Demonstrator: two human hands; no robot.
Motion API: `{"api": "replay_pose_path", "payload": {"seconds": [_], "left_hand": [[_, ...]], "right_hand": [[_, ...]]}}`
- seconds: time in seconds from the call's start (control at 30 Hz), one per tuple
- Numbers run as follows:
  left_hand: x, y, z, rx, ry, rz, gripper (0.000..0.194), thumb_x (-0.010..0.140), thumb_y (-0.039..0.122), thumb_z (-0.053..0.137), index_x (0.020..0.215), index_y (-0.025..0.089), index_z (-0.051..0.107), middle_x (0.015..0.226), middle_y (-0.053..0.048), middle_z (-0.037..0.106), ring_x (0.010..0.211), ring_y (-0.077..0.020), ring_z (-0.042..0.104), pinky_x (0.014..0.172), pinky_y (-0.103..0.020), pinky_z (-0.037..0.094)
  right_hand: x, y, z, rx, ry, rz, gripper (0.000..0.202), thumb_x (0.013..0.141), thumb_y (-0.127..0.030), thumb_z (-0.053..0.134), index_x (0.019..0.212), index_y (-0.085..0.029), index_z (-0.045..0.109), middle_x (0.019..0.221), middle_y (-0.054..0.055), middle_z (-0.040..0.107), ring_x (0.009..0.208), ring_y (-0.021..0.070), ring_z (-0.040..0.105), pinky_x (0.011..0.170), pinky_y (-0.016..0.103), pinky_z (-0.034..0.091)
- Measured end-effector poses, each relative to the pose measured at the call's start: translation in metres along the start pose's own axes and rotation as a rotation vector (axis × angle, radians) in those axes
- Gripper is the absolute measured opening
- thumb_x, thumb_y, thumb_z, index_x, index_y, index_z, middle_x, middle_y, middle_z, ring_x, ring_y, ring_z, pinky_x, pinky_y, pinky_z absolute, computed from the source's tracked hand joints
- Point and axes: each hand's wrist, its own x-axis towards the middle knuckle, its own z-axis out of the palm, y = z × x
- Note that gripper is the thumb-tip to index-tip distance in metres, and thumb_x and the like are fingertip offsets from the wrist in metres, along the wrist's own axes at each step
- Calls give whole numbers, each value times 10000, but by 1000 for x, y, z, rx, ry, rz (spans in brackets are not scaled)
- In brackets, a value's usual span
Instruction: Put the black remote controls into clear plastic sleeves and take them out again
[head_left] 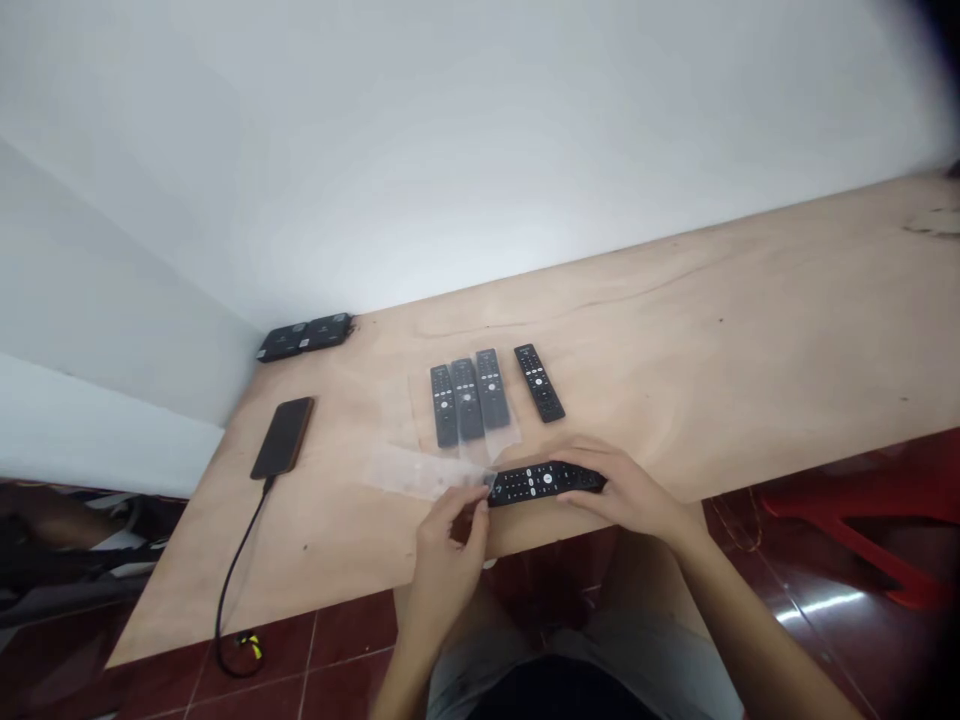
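I see the right hand [630, 490] hold the black remote [534, 483] by the table [360, 570]'s front edge; the left hand [448, 535] pinches its other end, by a clear sleeve [412, 474]; one bare remote [538, 383] and three plastic-covered remotes [466, 398] lie behind.

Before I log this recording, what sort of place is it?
Likely a plain indoor room, home or small workshop: a wooden table against a pale wall, above a red tiled floor.
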Motion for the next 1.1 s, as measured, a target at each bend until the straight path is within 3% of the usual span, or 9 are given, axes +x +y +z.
{"api": "replay_pose_path", "payload": {"seconds": [0.13,0.23,0.37,0.5,0.67,0.83,1.0,1.1], "left_hand": [[8,-1,-16,160,-164,199,210,1085,229,613,1182,259,797,1154,-78,740,1082,-232,738,957,-385,630],[14,-5,-24,298,-112,334,255,1060,184,637,1269,258,763,1237,-97,669,1109,-239,704,988,-410,622],[23,-11,-29,454,-94,405,416,1032,184,699,1434,290,684,1373,-113,632,1255,-292,631,1091,-493,584],[32,-17,-34,476,-175,485,441,1011,201,757,1436,287,679,1446,-111,662,1383,-340,557,1175,-593,526],[37,-17,-25,411,-194,601,395,998,215,788,1384,271,723,1357,-110,739,1348,-340,589,1116,-594,578],[32,-7,-13,390,-163,570,369,989,176,783,1344,270,744,1290,-110,747,1232,-314,664,1047,-547,621],[29,-4,-26,332,-260,456,572,998,141,737,1531,315,622,1469,-114,650,1361,-297,651,1117,-502,619],[29,-10,-32,277,-217,435,441,1035,129,672,1445,291,674,1398,-109,667,1287,-267,701,1072,-449,645]], "right_hand": [[-1,4,4,-64,30,-14,436,1035,-438,776,1458,-357,708,1410,73,744,1310,339,674,1148,526,560],[-1,3,6,-105,22,-2,423,1046,-437,760,1458,-356,702,1413,73,737,1321,341,656,1154,531,549],[-1,1,8,-139,15,9,413,1057,-428,748,1460,-347,699,1412,79,728,1321,339,645,1156,535,541],[1,1,9,-155,13,-3,429,1052,-439,751,1467,-347,698,1401,87,731,1316,352,641,1153,557,535],[3,-4,12,-204,-31,8,406,1050,-452,749,1440,-354,698,1381,71,736,1298,347,635,1145,554,523],[-1,-10,23,-303,-17,75,405,1069,-431,715,1462,-356,655,1397,78,702,1298,353,619,1123,552,522],[-4,-9,26,-297,-15,80,452,1091,-393,668,1535,-383,583,1441,82,659,1348,349,598,1143,542,522],[-3,-9,26,-287,-6,87,450,1103,-397,645,1547,-387,566,1446,80,652,1358,345,594,1153,544,521]]}}
